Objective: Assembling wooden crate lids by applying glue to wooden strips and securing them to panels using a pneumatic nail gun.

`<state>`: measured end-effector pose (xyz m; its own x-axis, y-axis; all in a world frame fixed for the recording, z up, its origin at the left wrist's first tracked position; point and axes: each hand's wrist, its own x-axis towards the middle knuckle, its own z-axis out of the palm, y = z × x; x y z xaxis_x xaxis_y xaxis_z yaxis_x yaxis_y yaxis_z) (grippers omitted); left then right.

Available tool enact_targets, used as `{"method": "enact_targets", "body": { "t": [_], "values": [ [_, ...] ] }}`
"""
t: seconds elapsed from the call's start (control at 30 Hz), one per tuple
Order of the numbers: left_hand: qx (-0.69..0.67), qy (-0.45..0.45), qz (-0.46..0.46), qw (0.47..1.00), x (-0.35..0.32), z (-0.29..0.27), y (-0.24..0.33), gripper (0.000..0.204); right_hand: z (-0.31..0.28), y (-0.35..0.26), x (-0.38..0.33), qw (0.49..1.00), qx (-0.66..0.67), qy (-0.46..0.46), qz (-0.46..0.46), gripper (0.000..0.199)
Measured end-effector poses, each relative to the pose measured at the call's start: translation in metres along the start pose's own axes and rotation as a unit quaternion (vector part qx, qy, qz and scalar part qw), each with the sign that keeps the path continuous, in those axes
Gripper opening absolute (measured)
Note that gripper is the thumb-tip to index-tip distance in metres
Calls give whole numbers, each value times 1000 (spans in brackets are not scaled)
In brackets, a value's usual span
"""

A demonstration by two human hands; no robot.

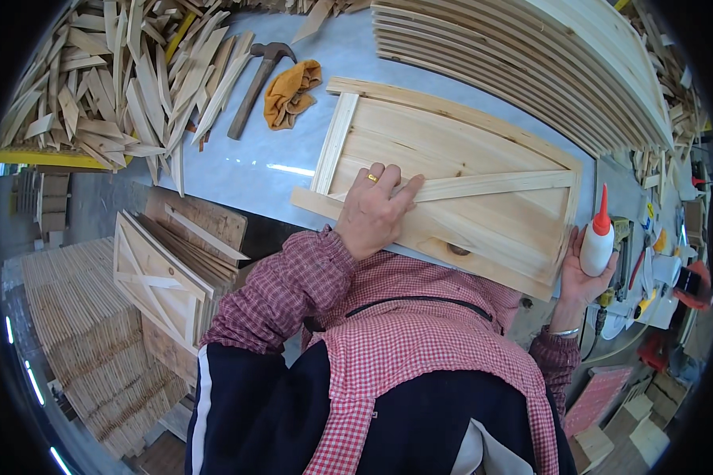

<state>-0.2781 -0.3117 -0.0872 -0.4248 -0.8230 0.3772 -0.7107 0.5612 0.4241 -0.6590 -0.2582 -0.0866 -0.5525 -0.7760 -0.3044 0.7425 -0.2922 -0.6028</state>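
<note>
A pale wooden panel (483, 158) with a frame of slats lies on the grey workbench (245, 170). A diagonal slat (499, 184) crosses it. My left hand (372, 212), with a ring on one finger, presses flat on the lower end of that slat. Off the panel's right corner, my right hand (582, 277) grips a white glue bottle (596, 241) with a red nozzle, held upright. Both sleeves are red-and-white checked.
A hammer (257, 83) and an orange rag (291, 91) lie at the back of the bench. Pointed wood offcuts (111, 87) pile up at the back left, long boards (531, 55) at the back right. Finished panels (162, 277) lean below the bench at left. Tools clutter the right edge (657, 269).
</note>
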Motion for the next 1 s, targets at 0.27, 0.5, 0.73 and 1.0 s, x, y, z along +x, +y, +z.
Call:
{"method": "enact_targets", "body": {
  "t": [0.27,0.5,0.73,1.0],
  "values": [
    [4,3,15,1000,-3,3,-4,42,6,6,-2,1000,-16,10,4,56],
    [28,-22,54,998,3,3,-1,44,12,7,-6,999,-4,39,-23,52],
    [84,-48,22,995,2,1,3,43,10,1,-6,998,-2,54,-34,51],
    [39,1,-16,999,-13,-11,-8,44,13,2,-4,999,-10,31,-3,55]
  ]
}}
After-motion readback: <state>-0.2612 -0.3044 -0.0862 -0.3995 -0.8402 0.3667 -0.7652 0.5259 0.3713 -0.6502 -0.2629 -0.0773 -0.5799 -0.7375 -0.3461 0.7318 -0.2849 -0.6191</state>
